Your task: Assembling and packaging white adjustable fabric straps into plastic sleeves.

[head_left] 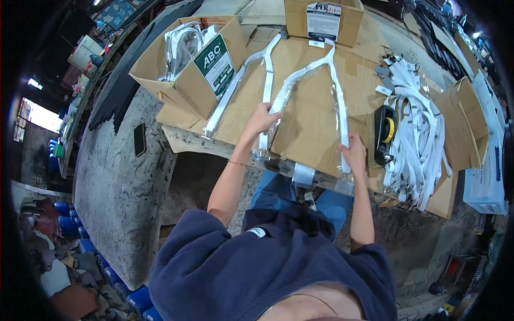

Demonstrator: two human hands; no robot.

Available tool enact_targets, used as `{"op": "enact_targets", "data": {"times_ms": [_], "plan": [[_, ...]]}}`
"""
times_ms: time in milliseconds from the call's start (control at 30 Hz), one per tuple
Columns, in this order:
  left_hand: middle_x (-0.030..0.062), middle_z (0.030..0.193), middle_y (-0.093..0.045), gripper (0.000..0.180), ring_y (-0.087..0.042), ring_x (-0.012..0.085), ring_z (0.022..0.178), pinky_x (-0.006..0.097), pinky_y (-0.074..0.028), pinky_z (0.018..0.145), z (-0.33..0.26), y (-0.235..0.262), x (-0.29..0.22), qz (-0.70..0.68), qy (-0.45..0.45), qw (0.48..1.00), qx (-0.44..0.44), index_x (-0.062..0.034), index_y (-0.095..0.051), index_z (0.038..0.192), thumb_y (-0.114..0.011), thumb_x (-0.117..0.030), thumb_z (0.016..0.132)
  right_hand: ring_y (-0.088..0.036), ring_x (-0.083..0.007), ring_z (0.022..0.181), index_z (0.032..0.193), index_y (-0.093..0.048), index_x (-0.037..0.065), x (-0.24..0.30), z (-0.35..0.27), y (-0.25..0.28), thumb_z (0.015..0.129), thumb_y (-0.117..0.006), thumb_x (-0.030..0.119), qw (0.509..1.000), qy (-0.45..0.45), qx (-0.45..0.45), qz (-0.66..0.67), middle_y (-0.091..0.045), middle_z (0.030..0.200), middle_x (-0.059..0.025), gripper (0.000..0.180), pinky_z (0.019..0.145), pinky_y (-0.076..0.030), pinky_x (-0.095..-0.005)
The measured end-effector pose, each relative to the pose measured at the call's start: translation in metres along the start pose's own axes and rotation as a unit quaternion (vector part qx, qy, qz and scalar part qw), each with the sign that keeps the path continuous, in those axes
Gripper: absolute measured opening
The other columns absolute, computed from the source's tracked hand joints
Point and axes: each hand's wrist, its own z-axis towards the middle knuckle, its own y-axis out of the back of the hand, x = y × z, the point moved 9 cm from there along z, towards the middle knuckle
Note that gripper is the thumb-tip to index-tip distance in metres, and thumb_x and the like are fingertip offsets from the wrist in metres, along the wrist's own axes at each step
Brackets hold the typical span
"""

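Observation:
Two white Y-shaped straps in clear plastic lie on a flat cardboard sheet [316, 128] in front of me. My left hand [262, 119] is closed on one leg of the right-hand white strap [324, 60]. Lower down, the fingers of my right hand [354, 154] pinch the end of that strap's other leg. The left-hand white strap [231, 99] lies flat, its inner leg running beside and partly behind my left hand. To the right of my right hand is a black tape dispenser [381, 136] with a yellow ring.
A heap of loose white straps [415, 134] lies at the right, beside an open cardboard box [465, 125]. At the left, another box [187, 93] holds plastic-wrapped items. A third box [324, 21] stands at the back. A phone [140, 139] rests on the left table.

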Motion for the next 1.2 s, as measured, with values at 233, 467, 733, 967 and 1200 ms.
{"op": "enact_targets", "data": {"times_ms": [233,467,733,967,1200], "plan": [[0.0084,0.083,-0.061,0.035,-0.060,0.0162,0.061,0.028,-0.051,0.049,-0.070,-0.075,0.027,-0.538,0.216,0.788,0.209,0.0045,-0.048,0.116,-0.062,-0.013,0.091,-0.060,-0.0374,0.099,0.113,-0.058,0.003,0.063,-0.011,0.000,0.079,-0.066,0.014,0.988,0.118,-0.100,-0.021,-0.061,0.104,-0.0215,0.036,0.083,-0.048,-0.0446],[0.0112,0.089,-0.062,0.028,-0.060,0.0157,0.062,0.029,-0.051,0.050,-0.087,-0.074,0.017,-0.665,0.214,0.683,0.215,0.0014,-0.052,0.112,-0.062,-0.015,0.091,-0.051,-0.0357,0.120,0.121,-0.054,-0.002,0.146,0.053,-0.073,0.089,-0.058,0.022,0.969,0.216,-0.029,0.117,-0.052,0.130,-0.0231,0.040,0.097,-0.042,-0.0424],[0.0159,0.083,-0.066,0.042,-0.066,0.0253,0.069,0.037,-0.051,0.059,-0.091,-0.009,0.011,-0.093,0.101,0.982,0.130,0.0038,-0.059,0.105,-0.075,-0.024,0.078,-0.031,-0.0317,0.138,0.132,-0.045,0.002,0.165,0.125,-0.122,0.096,-0.044,0.039,0.954,0.272,0.055,-0.109,-0.037,0.147,-0.0127,0.051,0.105,-0.026,-0.0632],[0.0245,0.132,-0.047,0.060,-0.044,0.0384,0.124,0.047,-0.038,0.102,-0.052,-0.010,-0.049,0.087,-0.182,0.979,-0.037,0.0025,-0.050,0.127,-0.064,-0.037,0.084,-0.029,-0.0299,0.139,0.136,-0.043,0.005,0.149,0.177,-0.116,0.096,-0.044,0.043,0.961,0.257,-0.025,-0.104,-0.036,0.147,-0.0137,0.055,0.106,-0.023,-0.0640],[0.0198,0.148,-0.030,0.070,-0.028,0.0367,0.137,0.049,-0.026,0.110,-0.054,-0.051,-0.021,0.195,-0.267,0.943,0.028,-0.0005,-0.036,0.140,-0.053,-0.046,0.090,-0.023,-0.0289,0.142,0.144,-0.030,0.007,0.122,0.201,-0.137,0.096,-0.037,0.052,0.963,0.193,-0.001,-0.188,-0.026,0.153,-0.0149,0.066,0.109,-0.016,-0.0653]]}}
